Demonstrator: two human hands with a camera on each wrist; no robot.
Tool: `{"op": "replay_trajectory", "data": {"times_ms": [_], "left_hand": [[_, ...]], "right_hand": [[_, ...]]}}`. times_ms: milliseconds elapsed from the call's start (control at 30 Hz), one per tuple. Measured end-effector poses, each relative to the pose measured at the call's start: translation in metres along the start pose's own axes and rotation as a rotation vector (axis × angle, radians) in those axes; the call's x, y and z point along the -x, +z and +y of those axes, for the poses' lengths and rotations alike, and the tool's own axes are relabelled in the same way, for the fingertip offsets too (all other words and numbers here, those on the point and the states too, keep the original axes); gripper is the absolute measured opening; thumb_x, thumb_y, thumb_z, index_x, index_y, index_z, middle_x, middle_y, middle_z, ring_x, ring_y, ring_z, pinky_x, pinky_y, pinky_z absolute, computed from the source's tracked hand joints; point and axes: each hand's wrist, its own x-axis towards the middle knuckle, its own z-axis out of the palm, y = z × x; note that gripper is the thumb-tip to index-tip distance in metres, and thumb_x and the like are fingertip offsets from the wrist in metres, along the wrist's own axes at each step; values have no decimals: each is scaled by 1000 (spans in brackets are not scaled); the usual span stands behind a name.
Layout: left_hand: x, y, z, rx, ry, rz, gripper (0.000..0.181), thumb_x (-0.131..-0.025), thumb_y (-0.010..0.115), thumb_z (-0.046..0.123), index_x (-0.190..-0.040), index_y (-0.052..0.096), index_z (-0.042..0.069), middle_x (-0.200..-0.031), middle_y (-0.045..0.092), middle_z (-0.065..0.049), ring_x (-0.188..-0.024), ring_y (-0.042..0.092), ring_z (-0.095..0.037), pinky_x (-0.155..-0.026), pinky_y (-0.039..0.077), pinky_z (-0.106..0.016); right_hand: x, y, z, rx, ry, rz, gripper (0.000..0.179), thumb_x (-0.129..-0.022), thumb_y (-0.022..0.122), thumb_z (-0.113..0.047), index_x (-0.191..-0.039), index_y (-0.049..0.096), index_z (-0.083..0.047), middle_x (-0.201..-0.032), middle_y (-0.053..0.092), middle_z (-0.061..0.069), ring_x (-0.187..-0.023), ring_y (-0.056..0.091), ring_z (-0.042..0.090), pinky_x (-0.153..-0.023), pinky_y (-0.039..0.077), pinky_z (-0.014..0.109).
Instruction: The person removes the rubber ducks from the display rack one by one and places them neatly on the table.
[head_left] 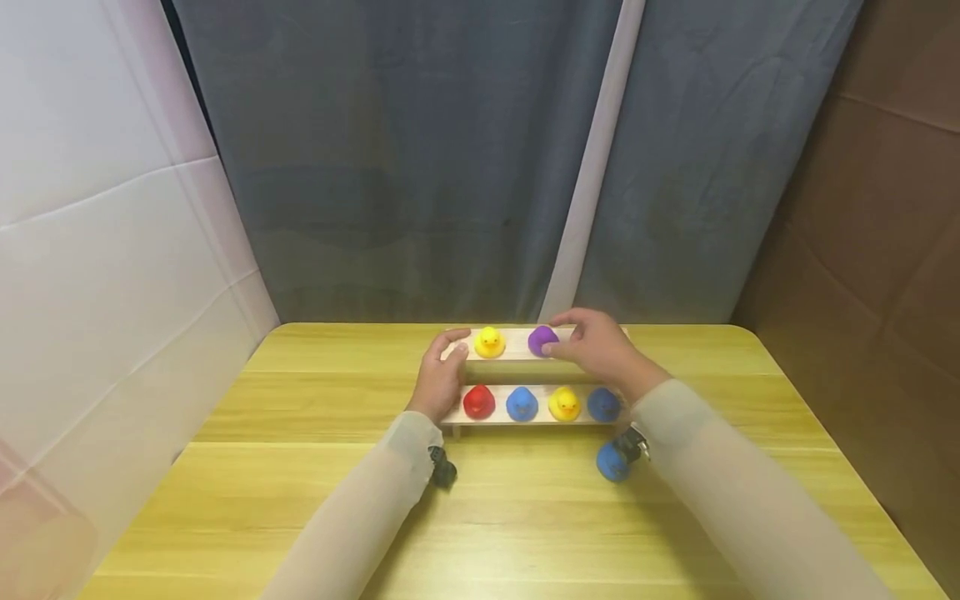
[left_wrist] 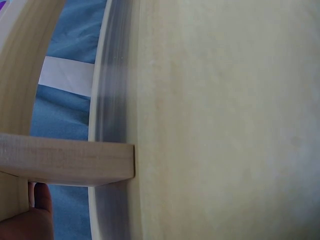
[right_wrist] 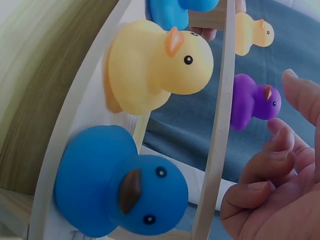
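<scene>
A two-tier wooden rack (head_left: 517,373) stands toward the back of the table. My left hand (head_left: 438,379) grips the left end of its upper tier, thumb in front and fingers behind; part of that hand (left_wrist: 30,220) shows past the wood in the left wrist view. On the upper tier sit a yellow rubber duck (head_left: 490,342) and a purple rubber duck (head_left: 542,339). Around the purple one, my right hand (head_left: 603,350) has its thumb and fingers spread, with fingertips (right_wrist: 274,126) close by its head. Below stand red (head_left: 478,402), blue (head_left: 522,404), yellow (head_left: 565,404) and blue (head_left: 603,405) ducks.
Another blue duck (head_left: 612,462) lies on the table (head_left: 525,525) in front of the rack's right end, partly behind the right wrist camera. A grey curtain (head_left: 412,167) hangs beyond the back edge. Fabric walls stand left and right.
</scene>
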Motion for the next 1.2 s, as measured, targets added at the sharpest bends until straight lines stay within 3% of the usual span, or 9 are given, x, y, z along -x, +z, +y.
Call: {"op": "replay_trajectory", "data": {"times_ms": [700,933,1067,1200], "left_hand": [[-3,3,-1,18,19,-16,27,-98,51,32,-124,59,31,-139,48,4,-131,39,-21,-112,21,-52],[-5,3,-2,29,14,-28,29,-99,51,31,-127,59,27,-139,48,4,-129,41,-20,-112,22,-47],[-2,2,5,47,-8,-51,33,-100,50,28,-131,57,21,-140,47,1,-128,41,-21,-113,21,-46],[7,1,21,31,-21,-66,35,-101,49,24,-134,54,14,-142,46,-3,-129,39,-23,-113,21,-47]], "right_hand": [[-10,5,0,43,23,-25,46,-82,79,-28,-124,63,-18,-89,58,11,-76,53,25,-64,45,34],[-11,6,1,57,31,-30,43,-82,79,-27,-121,63,-18,-87,58,10,-76,54,25,-63,46,34],[-11,5,1,59,26,-29,42,-82,79,-27,-120,64,-17,-86,58,10,-76,54,25,-63,46,35],[-12,5,1,70,19,-32,42,-81,80,-28,-119,64,-18,-87,58,10,-77,54,25,-64,46,34]]}}
